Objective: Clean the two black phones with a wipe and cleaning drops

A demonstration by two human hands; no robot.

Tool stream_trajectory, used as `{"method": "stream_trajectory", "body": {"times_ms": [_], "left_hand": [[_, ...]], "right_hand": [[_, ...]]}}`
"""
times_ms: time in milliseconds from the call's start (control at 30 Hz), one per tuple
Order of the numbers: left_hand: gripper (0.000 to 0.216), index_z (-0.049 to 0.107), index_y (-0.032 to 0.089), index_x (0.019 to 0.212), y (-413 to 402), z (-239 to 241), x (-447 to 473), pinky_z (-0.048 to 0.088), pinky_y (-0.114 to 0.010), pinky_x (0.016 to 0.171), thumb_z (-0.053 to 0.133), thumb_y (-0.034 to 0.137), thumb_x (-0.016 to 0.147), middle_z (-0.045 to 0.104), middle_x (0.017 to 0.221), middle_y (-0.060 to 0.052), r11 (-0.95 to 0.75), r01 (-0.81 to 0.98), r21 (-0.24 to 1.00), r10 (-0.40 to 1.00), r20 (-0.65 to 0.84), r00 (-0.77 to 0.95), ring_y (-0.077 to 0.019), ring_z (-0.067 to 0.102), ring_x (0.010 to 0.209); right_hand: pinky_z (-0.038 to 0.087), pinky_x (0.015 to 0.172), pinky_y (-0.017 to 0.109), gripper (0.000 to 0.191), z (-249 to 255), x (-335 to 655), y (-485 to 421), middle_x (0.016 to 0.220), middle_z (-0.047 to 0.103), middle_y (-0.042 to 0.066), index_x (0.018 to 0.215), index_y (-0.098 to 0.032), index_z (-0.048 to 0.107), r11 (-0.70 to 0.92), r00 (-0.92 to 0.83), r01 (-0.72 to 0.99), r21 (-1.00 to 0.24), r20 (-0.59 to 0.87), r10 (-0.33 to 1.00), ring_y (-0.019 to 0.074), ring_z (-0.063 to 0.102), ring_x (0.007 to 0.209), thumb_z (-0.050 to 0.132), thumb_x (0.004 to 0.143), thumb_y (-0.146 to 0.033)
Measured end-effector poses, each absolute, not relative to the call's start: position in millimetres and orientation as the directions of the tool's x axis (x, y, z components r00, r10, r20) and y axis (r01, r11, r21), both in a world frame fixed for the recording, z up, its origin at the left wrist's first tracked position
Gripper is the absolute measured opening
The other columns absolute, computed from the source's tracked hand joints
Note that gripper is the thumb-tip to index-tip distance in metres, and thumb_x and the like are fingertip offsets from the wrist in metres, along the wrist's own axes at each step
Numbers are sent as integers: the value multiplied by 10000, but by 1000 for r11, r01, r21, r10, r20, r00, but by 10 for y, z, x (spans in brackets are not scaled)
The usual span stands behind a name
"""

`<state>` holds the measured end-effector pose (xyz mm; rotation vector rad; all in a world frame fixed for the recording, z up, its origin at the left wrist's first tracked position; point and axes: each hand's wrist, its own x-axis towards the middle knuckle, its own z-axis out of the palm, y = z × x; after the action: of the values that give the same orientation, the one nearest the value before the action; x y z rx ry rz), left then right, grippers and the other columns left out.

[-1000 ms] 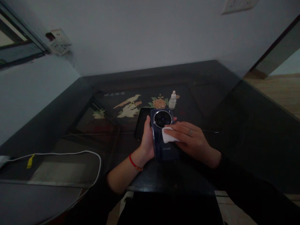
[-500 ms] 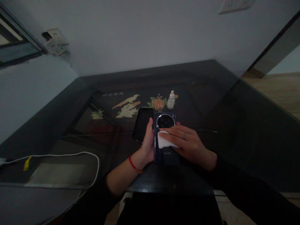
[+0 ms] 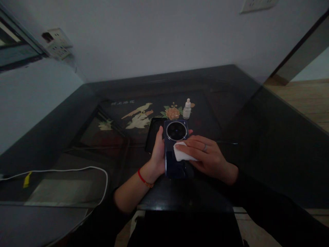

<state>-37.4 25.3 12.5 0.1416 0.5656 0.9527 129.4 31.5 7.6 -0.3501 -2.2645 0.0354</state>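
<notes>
A dark blue phone [image 3: 172,161] with a round camera ring is held back-side up over the dark glass table [image 3: 246,137]. My left hand [image 3: 157,154] grips its left edge, with a red cord on the wrist. My right hand [image 3: 208,156] presses a small white pad [image 3: 181,153] flat against the phone's back, just below the camera ring. A black phone case [image 3: 152,137] lies on the table behind my left hand. A little clear dropper bottle [image 3: 187,109] stands upright beyond the phone.
The table has a bird and flower picture [image 3: 140,116] under the glass. A white cable [image 3: 77,169] loops across the left side. Wall sockets [image 3: 55,43] sit at the upper left. A wooden floor [image 3: 305,103] shows at right.
The phone has shifted slightly, and the white pad has slid a little over its back. The vivo logo now lies in shadow. The case and bottle stay put.
</notes>
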Motion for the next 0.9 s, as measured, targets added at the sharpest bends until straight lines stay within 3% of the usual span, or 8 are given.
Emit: {"method": "stream_trajectory", "body": {"times_ms": [200, 267, 433, 667, 800, 900], "left_hand": [[778, 456, 87, 1381, 266, 161, -429, 409, -402, 996, 189, 647, 910, 691, 1132, -134, 471, -797, 378, 875, -317, 367, -226, 653, 996], [764, 445, 119, 1392, 294, 176, -471, 405, -419, 999, 196, 653, 906, 691, 1137, -119, 462, -805, 372, 880, -305, 365, -223, 650, 999], [814, 419, 62, 1406, 317, 169, -502, 394, -392, 1001, 196, 660, 899, 664, 1177, -162, 577, -732, 363, 811, -357, 463, -263, 606, 1114], [794, 360, 94, 1444, 306, 216, -504, 413, -366, 966, 186, 652, 907, 681, 1152, -119, 484, -804, 346, 867, -315, 386, -208, 637, 1011], [819, 366, 67, 1437, 313, 200, -510, 400, -402, 986, 186, 660, 902, 686, 1119, -148, 536, -775, 333, 835, -345, 429, -233, 639, 1009], [828, 395, 77, 1417, 273, 171, -483, 359, -542, 1011, 197, 683, 889, 703, 1064, -160, 616, -734, 287, 783, -328, 529, -271, 653, 970]], "right_hand": [[552, 742, 317, 289, 80, 1229, 189, 956, 727, 93, 1050, -106, 642, 997, -695, -48, -60, 719, 10, 172, 656, 871, 405, 950, -239], [554, 757, 332, 279, 74, 1251, 211, 944, 724, 100, 1057, -104, 638, 997, -680, -14, -70, 732, 42, 180, 657, 878, 427, 943, -247], [559, 755, 371, 238, 87, 1351, 399, 919, 700, 106, 1087, -131, 635, 931, -524, 320, -174, 787, 326, 199, 640, 878, 518, 881, -155], [571, 741, 351, 284, 114, 1315, 262, 893, 714, 108, 1029, -93, 642, 995, -629, 17, -94, 773, 83, 199, 651, 859, 436, 939, -268], [563, 732, 352, 231, 104, 1374, 343, 897, 707, 79, 1061, -157, 642, 968, -521, 178, -176, 818, 245, 188, 653, 838, 502, 883, -196], [539, 761, 355, 250, 92, 1428, 484, 903, 713, 56, 1006, -192, 669, 861, -330, 391, -325, 824, 461, 186, 653, 851, 513, 831, -105]]}}
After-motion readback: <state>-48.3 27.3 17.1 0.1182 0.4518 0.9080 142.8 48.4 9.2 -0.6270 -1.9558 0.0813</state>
